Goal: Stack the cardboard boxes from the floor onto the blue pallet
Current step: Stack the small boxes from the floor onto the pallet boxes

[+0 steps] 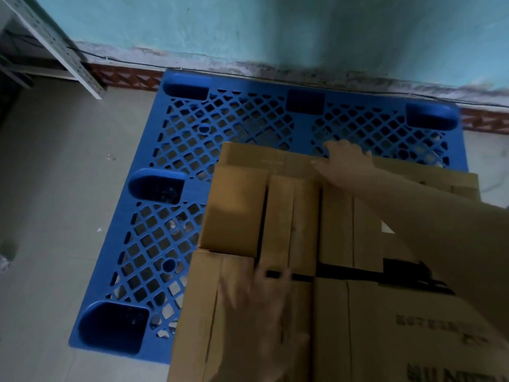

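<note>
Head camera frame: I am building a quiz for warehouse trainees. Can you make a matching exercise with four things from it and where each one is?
Things:
1. right hand
2. left hand
3. blue pallet
4. metal shelf upright

Places:
A. top left corner, by the wall
B. on the far edge of the cardboard boxes
C. on the floor, against the wall
D. on the boxes' near part, blurred

Pairs: 1-B, 2-D, 3-C, 4-A

Brown cardboard boxes lie flat over the blue lattice pallet.
</note>
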Available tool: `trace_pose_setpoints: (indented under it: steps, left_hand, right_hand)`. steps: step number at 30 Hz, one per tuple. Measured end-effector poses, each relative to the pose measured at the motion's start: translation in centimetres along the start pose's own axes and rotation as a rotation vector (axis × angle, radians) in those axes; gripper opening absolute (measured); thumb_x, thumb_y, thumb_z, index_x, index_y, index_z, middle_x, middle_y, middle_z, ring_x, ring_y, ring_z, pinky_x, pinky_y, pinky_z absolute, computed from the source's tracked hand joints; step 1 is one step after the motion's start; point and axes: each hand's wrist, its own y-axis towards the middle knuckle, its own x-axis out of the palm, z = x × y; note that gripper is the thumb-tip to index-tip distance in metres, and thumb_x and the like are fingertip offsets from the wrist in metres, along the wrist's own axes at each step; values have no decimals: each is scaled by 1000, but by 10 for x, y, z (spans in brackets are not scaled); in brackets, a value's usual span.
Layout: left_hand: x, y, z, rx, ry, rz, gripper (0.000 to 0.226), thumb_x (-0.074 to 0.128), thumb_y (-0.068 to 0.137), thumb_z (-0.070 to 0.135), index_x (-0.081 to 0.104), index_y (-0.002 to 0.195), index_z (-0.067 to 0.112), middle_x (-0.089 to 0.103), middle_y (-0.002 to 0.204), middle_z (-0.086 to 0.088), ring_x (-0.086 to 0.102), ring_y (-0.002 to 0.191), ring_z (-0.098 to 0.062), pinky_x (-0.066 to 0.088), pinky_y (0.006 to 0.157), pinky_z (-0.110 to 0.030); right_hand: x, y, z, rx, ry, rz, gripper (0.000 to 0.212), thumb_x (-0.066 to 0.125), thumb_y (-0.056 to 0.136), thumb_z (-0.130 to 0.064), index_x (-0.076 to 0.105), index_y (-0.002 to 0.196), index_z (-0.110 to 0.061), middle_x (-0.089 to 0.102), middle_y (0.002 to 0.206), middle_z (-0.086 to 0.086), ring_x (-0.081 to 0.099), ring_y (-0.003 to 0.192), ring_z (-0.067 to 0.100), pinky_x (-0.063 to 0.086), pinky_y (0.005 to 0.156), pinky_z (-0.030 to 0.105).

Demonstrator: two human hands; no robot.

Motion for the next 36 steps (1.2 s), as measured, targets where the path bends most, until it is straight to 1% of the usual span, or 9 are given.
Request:
trace_pose_setpoints:
  steps: [3, 7, 15, 18, 21, 24, 26, 28, 36]
  left_hand:
    - [28, -19, 40, 288, 149, -13, 36, 32, 91, 50, 57, 116, 46, 67, 119, 7, 46, 117, -23, 22, 103, -54]
    - [52, -26, 49, 338, 200, -144, 38, 26, 86, 62, 39, 119, 49, 67, 115, 19, 69, 100, -22, 56, 72, -54]
    - [47, -10, 64, 353, 267, -103, 45, 39, 81, 60, 44, 122, 42, 65, 122, 8, 65, 107, -29, 50, 78, -65]
    - [38, 14, 85, 340, 247, -164, 89, 46, 51, 84, 42, 127, 39, 52, 137, 3, 48, 123, -35, 20, 104, -59]
    - [32, 35, 106, 338, 338, -272, 111, 54, 39, 86, 34, 138, 38, 38, 150, 0, 33, 136, -38, 16, 105, -68]
    - [45, 48, 116, 342, 329, -261, 113, 60, 59, 74, -16, 138, 45, -32, 149, 7, -35, 135, -31, -23, 93, -71]
    - [40, 47, 119, 302, 339, -336, 118, 68, 33, 79, 29, 139, 44, 22, 155, 4, 19, 142, -35, 20, 93, -78]
    - [41, 43, 119, 293, 347, -283, 115, 66, 11, 82, 63, 117, 38, 64, 125, 3, 62, 111, -30, 50, 75, -63]
    - [58, 29, 149, 508, 375, -220, 97, 62, 28, 83, 62, 114, 39, 65, 123, 6, 63, 112, -25, 38, 94, -64]
  right_hand:
    - [6, -2, 17, 50, 23, -102, 67, 39, 89, -58, 23, 144, -23, 26, 150, 12, 26, 136, 37, 18, 108, 63]
    - [15, -11, 23, 67, 29, -135, 68, 36, 87, -62, 28, 142, -24, 34, 148, 9, 29, 135, 32, 8, 109, 64]
    - [18, -23, 67, -7, 243, 134, 58, 34, 95, -46, 24, 145, -19, 29, 152, 8, 22, 140, 25, 7, 115, 51]
    - [18, -22, 109, 82, 161, 65, 55, 25, 98, -42, 27, 143, -12, 26, 152, 12, 17, 142, 26, 6, 115, 51]
    - [28, -21, 141, 63, -66, -44, 53, 19, 97, -44, 28, 142, -16, 22, 154, 6, 7, 144, 24, -4, 111, 59]
    - [32, -22, 154, 73, -109, -85, 50, 25, 97, -41, 26, 142, -20, 28, 151, 5, 17, 141, 25, -5, 107, 67]
    - [34, -28, 154, 58, -106, -85, 43, 25, 97, -34, 37, 135, -18, 42, 139, 8, 33, 132, 27, -2, 108, 68]
    - [43, -35, 157, 20, -76, -79, 46, 26, 97, -33, 31, 141, -17, 37, 145, 7, 29, 135, 26, -5, 109, 65]
    - [35, -46, 222, 155, 102, 178, 60, 38, 94, -41, 19, 146, -20, 12, 158, 5, 1, 145, 25, 3, 112, 59]
